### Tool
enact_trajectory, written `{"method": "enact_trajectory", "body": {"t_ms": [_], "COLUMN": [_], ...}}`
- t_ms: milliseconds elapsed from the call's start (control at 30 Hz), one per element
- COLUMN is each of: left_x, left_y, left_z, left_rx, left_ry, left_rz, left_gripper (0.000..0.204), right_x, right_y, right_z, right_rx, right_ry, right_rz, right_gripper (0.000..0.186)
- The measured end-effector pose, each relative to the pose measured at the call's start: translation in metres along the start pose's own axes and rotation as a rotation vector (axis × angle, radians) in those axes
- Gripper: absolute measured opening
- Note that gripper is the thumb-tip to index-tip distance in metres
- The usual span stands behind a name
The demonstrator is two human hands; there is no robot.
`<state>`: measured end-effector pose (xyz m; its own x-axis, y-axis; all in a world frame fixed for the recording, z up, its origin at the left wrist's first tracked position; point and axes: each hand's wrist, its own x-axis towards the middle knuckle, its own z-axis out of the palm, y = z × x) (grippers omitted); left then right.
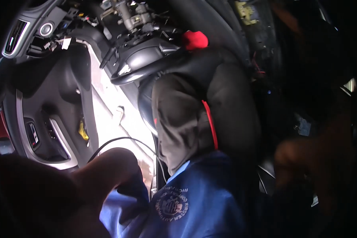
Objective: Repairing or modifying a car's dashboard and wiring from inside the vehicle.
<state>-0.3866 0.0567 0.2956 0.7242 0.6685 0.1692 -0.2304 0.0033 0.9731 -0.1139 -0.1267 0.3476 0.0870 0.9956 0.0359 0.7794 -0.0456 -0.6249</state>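
Note:
My bare left arm (111,166) is bent at the lower left, its elbow in front of the bright door opening; the left hand is outside the picture. On the dark right side my right arm (291,154) shows only dimly, seemingly bent too, and no fingers can be made out. Between the arms are my blue shirt (210,194) and my dark trousers (178,119) with red piping. Beyond my knees stands a black steering wheel (146,73), nearer to my legs than to either arm. Neither arm visibly holds anything.
At the left, a dark car door (47,91) stands open beside a brightly lit sill (119,95). A black cable (125,139) arcs across it. Bare steering column parts (135,18) and loose connectors lie ahead. A red rounded thing (196,39) sits beside the wheel.

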Motion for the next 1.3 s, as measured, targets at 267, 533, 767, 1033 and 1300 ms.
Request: {"method": "enact_trajectory", "body": {"t_ms": [267,533,767,1033,1300], "left_x": [0.062,0.133,0.177,0.226,0.192], "left_y": [0.014,0.095,0.145,0.071,0.073], "left_z": [0.011,0.035,0.052,0.094,0.169], "left_rx": [-0.393,-0.641,-0.668,-1.186,-1.479], "left_ry": [-0.383,-0.749,-1.199,-1.47,-1.589], "left_rz": [0.083,0.484,1.192,0.753,0.096], "left_gripper": [0.035,0.033,0.032,0.033,0.035], "right_x": [-0.035,0.028,0.106,0.165,0.131], "right_y": [0.012,0.031,-0.079,0.062,0.186], "right_z": [-0.008,-0.137,-0.349,-0.426,-0.377], "right_rx": [-0.133,-0.521,-1.217,-1.168,-0.896], "right_ry": [0.27,0.516,0.614,0.378,0.391], "right_rz": [-0.031,-0.444,-1.064,-0.865,-0.77], "right_gripper": [0.054,0.056,0.059,0.061,0.064]}}
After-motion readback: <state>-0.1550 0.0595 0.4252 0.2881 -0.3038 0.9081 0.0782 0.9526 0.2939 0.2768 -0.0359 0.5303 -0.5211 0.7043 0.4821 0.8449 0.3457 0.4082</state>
